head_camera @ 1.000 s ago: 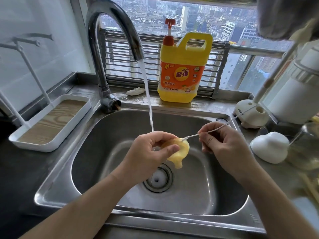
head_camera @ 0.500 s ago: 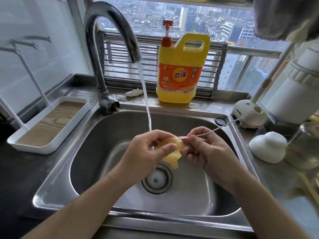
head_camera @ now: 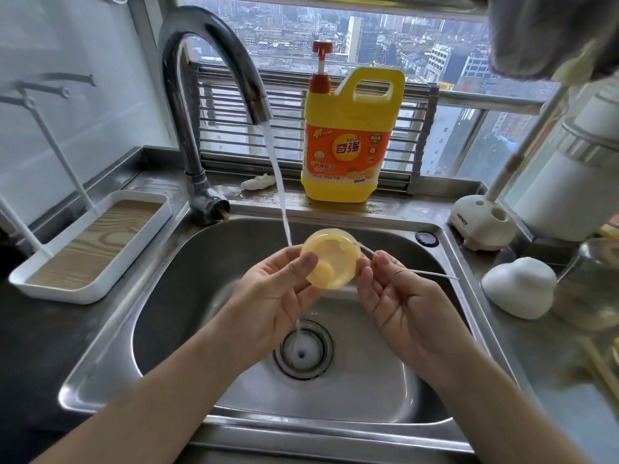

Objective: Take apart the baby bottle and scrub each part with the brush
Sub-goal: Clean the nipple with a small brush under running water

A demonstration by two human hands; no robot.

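The yellow silicone nipple [head_camera: 330, 259] sits over the sink [head_camera: 187, 279], where the tap's water stream [head_camera: 278, 182] meets its left rim, with its open base facing the camera. The left hand [head_camera: 274, 296] has its grip curled round that rim. The right hand [head_camera: 398, 296] pinches a thin white brush [head_camera: 432, 273] whose tip is at the nipple's right rim. The brush's long axis runs out rightward, so it likely needs to turn inward.

A nipple [head_camera: 330, 259] is held in the left hand [head_camera: 278, 296] and a brush [head_camera: 432, 272] in the right hand [head_camera: 398, 296] above the sink [head_camera: 187, 283]; detergent [head_camera: 348, 139] is set behind it, a tray [head_camera: 90, 249] left, a cap [head_camera: 519, 286] right.
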